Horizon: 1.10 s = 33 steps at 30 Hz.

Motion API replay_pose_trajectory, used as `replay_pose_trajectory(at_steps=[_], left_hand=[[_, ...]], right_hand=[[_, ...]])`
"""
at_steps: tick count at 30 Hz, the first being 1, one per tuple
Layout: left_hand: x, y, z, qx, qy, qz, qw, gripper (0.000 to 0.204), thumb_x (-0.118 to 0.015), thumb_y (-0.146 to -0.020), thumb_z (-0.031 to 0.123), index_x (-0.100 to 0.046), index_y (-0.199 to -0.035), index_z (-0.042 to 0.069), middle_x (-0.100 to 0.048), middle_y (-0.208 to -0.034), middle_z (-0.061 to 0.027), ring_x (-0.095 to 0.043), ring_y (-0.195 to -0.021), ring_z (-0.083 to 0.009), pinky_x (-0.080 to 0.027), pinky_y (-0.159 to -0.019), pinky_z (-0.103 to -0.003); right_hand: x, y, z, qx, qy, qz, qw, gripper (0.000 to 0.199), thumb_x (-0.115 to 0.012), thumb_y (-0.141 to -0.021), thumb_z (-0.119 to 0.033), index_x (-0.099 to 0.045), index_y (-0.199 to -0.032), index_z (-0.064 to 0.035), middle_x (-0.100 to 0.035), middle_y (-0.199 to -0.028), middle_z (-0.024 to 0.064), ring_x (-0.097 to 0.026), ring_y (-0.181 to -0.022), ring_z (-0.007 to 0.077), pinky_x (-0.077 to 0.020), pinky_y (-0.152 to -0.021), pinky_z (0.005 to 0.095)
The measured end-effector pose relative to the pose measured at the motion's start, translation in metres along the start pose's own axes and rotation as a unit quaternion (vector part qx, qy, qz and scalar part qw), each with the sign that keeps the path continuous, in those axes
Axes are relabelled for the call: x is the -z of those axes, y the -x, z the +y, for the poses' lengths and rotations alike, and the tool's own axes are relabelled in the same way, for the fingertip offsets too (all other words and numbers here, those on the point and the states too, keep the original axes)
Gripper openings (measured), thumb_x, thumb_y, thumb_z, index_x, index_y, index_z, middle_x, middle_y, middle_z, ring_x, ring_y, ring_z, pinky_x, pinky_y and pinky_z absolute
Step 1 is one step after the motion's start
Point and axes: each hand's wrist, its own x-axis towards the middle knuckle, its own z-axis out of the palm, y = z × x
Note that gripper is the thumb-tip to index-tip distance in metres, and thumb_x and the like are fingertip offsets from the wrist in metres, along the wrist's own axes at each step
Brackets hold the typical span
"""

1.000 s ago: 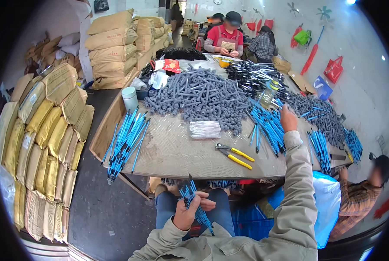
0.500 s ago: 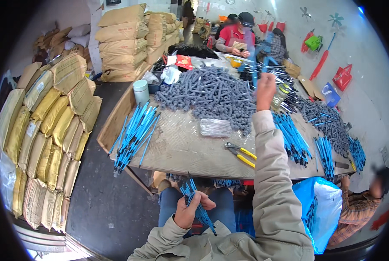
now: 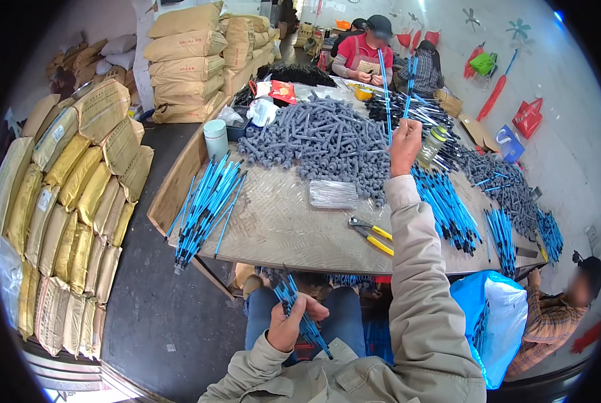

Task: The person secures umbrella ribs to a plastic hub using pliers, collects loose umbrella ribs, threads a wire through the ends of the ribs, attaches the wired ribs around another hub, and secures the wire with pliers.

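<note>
My left hand [image 3: 285,329], low over my lap, is closed around a bundle of thin blue rods [image 3: 309,328] with dark tips. Stretched out above the table, my right hand [image 3: 404,146] is closed on a few blue rods [image 3: 385,91] that stick up, spread apart, from its fingers; their exact number is hard to tell. Beyond that hand lies a large heap of grey screw-like plastic pieces [image 3: 314,134]. Blue rods with black ends [image 3: 441,208] lie in a pile beside my right forearm. Another such pile of blue rods [image 3: 209,208] rests at the table's left end.
On the table [image 3: 280,228] are yellow-handled pliers [image 3: 373,236], a wrapped silvery bundle [image 3: 332,195], a pale cup [image 3: 216,140] and a jar [image 3: 433,146]. A blue bag [image 3: 471,302] stands right. Stacked sacks [image 3: 78,215] line the left. Co-workers sit opposite [image 3: 364,57] and at right [image 3: 549,322].
The rods in my right hand, blurred and close together before, now stand apart and sharp. That hand has come slightly lower and nearer. My left hand stays almost in place with its bundle.
</note>
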Motion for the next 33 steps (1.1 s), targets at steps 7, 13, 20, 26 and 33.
replay_pose_trajectory(at_steps=[7, 13, 20, 26, 33], left_hand=[[0.001, 0.000, 0.005, -0.037, -0.039, 0.061, 0.997, 0.029, -0.043, -0.095, 0.025, -0.053, -0.098, -0.002, -0.063, -0.093, -0.0168, -0.063, -0.082, -0.0220, -0.051, -0.072, -0.033], [-0.012, -0.030, 0.029, -0.101, 0.019, 0.210, 0.972, 0.033, -0.041, -0.095, 0.020, -0.049, -0.112, -0.007, -0.060, -0.102, -0.0222, -0.061, -0.091, -0.0259, -0.050, -0.079, -0.036], [-0.014, -0.033, 0.016, -0.130, 0.028, 0.170, 0.976, 0.031, -0.044, -0.094, 0.019, -0.048, -0.113, -0.005, -0.060, -0.098, -0.0183, -0.061, -0.085, -0.0232, -0.051, -0.075, -0.034], [-0.002, -0.026, 0.004, -0.166, -0.074, 0.188, 0.965, 0.016, -0.047, -0.093, 0.014, -0.051, -0.102, 0.001, -0.059, -0.080, -0.0103, -0.057, -0.064, -0.0159, -0.047, -0.061, -0.028], [-0.018, -0.011, 0.022, -0.191, 0.003, 0.116, 0.975, 0.020, -0.047, -0.093, 0.023, -0.047, -0.107, 0.008, -0.063, -0.087, -0.0103, -0.059, -0.073, -0.0193, -0.049, -0.068, -0.034]], right_hand=[[0.063, 0.092, -0.019, 0.155, 0.124, -0.134, 0.971, 0.010, -0.055, -0.088, -0.011, -0.050, -0.086, -0.0024, -0.052, -0.064, 0.0107, -0.051, -0.050, 0.0208, -0.0413, -0.046, 0.0314], [0.145, 0.214, -0.074, 0.257, 0.187, -0.278, 0.907, 0.010, -0.061, -0.082, -0.009, -0.055, -0.086, -0.0024, -0.060, -0.072, 0.0106, -0.056, -0.051, 0.0265, -0.0435, -0.044, 0.0335], [0.174, 0.276, -0.097, 0.287, 0.166, -0.386, 0.861, 0.017, -0.062, -0.075, -0.008, -0.058, -0.090, -0.0028, -0.052, -0.065, 0.0039, -0.054, -0.050, 0.0162, -0.0391, -0.041, 0.0288], [0.175, 0.292, -0.105, 0.261, 0.148, -0.409, 0.862, 0.019, -0.064, -0.074, -0.011, -0.059, -0.091, -0.0040, -0.049, -0.064, 0.0029, -0.054, -0.051, 0.0156, -0.0407, -0.042, 0.0290], [0.186, 0.281, -0.099, 0.166, 0.010, -0.437, 0.884, 0.017, -0.064, -0.075, -0.013, -0.061, -0.089, -0.0046, -0.054, -0.066, 0.0064, -0.057, -0.053, 0.0192, -0.0438, -0.045, 0.0302]])
